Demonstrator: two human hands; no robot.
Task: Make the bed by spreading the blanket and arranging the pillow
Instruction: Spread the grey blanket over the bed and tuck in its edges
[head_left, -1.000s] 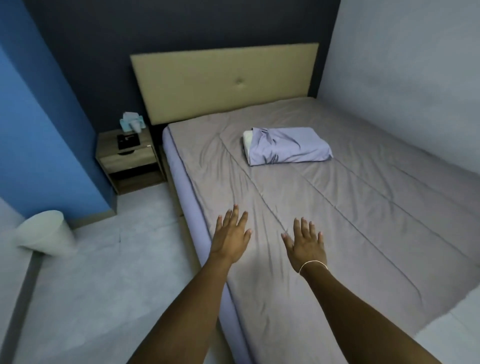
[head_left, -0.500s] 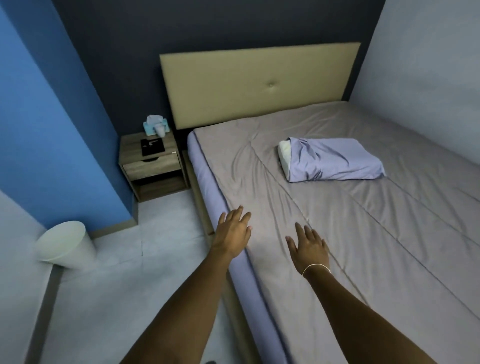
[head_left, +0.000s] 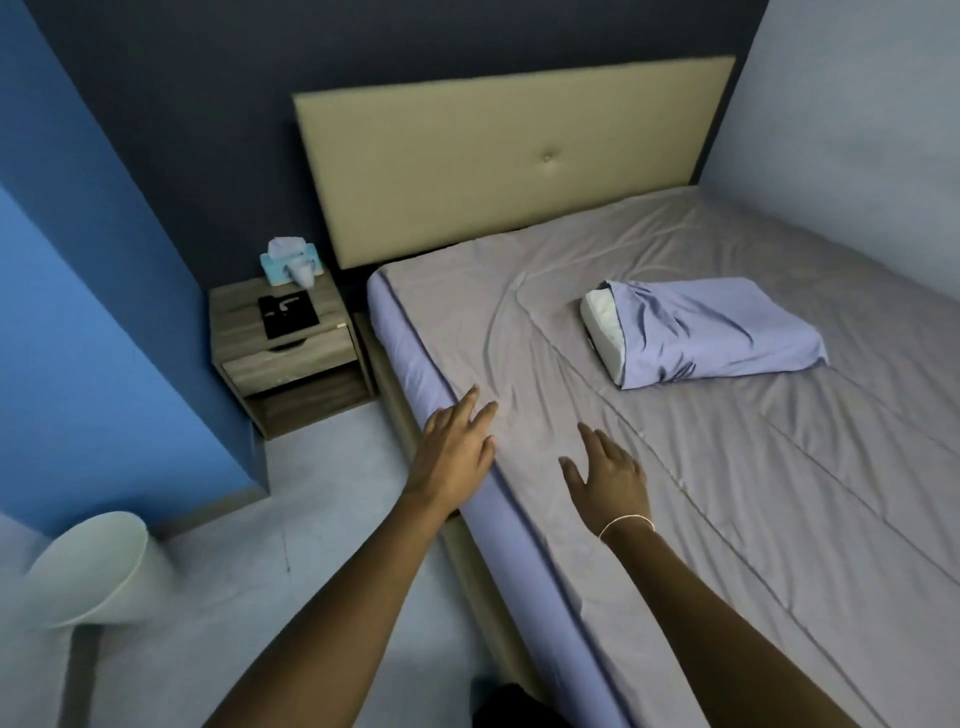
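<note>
Near the mattress edge, my left hand (head_left: 457, 452) and right hand (head_left: 608, 475) hover spread, empty; thin grey quilted blanket (head_left: 727, 493) looks light, limp; I'd pinch its hem.

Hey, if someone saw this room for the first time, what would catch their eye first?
Probably the lavender pillow, lying apart from the tan headboard out on the grey blanket. Next, the left hand and right hand, open and spread flat at the blanket's near edge.

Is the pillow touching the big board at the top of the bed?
No, the pillow lies out on the grey blanket, with bare blanket between it and the headboard.
</note>
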